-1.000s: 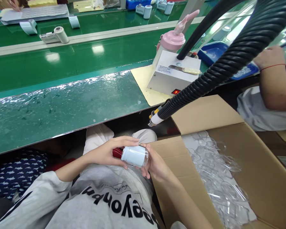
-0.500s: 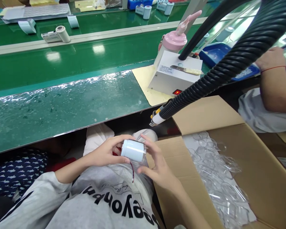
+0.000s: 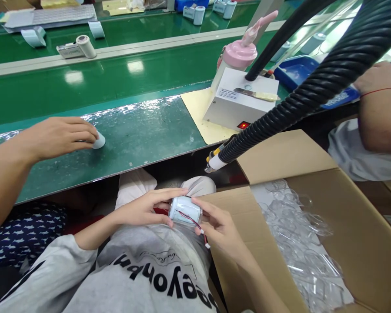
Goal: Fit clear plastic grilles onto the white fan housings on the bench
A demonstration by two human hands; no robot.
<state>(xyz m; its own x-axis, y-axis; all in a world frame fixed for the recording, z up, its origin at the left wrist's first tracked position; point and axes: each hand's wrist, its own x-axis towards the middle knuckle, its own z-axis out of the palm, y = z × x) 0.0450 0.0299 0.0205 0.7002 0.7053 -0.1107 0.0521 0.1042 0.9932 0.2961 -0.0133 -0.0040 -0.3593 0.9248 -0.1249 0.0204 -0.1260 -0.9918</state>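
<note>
Above my lap, a light-blue cylinder with a clear plastic shell around it lies sideways between my hands. My left hand grips its left end, thumb below and fingers along the top. At the right end, my right hand is closed around the clear shell with bent fingers. Thin red and black wires run across the cylinder's side and hang down by my right fingers, ending in small white connectors.
Beside my right arm, an open cardboard box holds several clear plastic pieces. A ribbed black hose arches over it from a white machine. At left, another person's hand touches a pale cylinder on the green bench.
The cylinder has turned in my hands, so its wires now cross the front. My right fingers have closed in on its right end. Another person's hand with a pale cylinder has appeared at left.
</note>
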